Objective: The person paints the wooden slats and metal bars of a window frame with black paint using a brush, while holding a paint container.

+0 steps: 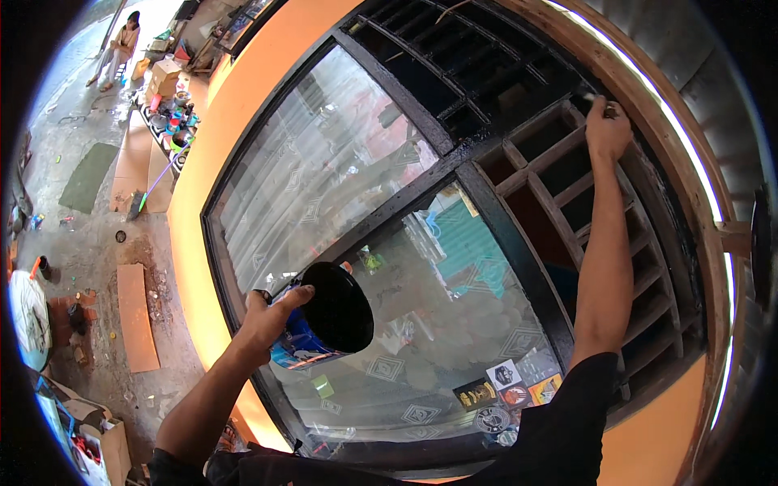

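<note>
My left hand (271,322) is closed on the rim of a blue paint can (301,347), its thumb hooked over the edge. The can is tilted, its inside coated dark with black paint. My right hand (608,134) reaches up to the ventilation grille above the window and is closed round a paintbrush (591,97), of which only a small pale part shows. Near that hand, the bare greyish wooden grille (559,152) meets a glossy black painted grille (454,61). Black frame bars (442,174) surround the glass panes.
Patterned curtains (300,170) hang behind the glass, and several stickers (515,393) cover one pane corner. An orange wall (194,194) borders the window. Down on the floor are cardboard (138,316), a broom (150,190) and clutter. A person (121,49) sits far off at upper left.
</note>
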Demonstrator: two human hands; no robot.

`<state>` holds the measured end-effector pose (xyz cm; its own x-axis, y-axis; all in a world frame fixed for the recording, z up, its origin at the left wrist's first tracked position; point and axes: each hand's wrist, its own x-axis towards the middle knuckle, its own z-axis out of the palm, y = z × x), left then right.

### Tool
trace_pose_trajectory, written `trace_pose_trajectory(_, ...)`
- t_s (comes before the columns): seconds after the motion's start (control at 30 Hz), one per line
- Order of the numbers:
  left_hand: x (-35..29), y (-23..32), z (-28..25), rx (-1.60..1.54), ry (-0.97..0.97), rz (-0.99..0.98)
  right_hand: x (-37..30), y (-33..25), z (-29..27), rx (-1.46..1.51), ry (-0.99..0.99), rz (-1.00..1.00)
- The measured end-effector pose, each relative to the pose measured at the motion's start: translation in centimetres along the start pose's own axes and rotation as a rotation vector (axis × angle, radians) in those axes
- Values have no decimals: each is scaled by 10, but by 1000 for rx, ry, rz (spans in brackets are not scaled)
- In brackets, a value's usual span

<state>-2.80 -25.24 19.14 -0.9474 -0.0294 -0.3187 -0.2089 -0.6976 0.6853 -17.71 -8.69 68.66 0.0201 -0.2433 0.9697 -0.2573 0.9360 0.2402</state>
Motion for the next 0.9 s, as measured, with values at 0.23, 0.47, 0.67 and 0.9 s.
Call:
trace_pose_trajectory(0.23,5,-3,1,14,-3,8,29,27,0,217,-312,316)
trace_pose_trajectory(0.47,-2,-1,1,26,19,-7,19,1,-3,-178,43,68)
trace_pose_trajectory(0.67,-5,0,-7,40,31,-8,-10,-13,-8,-197,-160,-7)
trace_pose_trajectory(0.9,2,-7,-3,-25,-62,25,49,36,8,-50,-85,345)
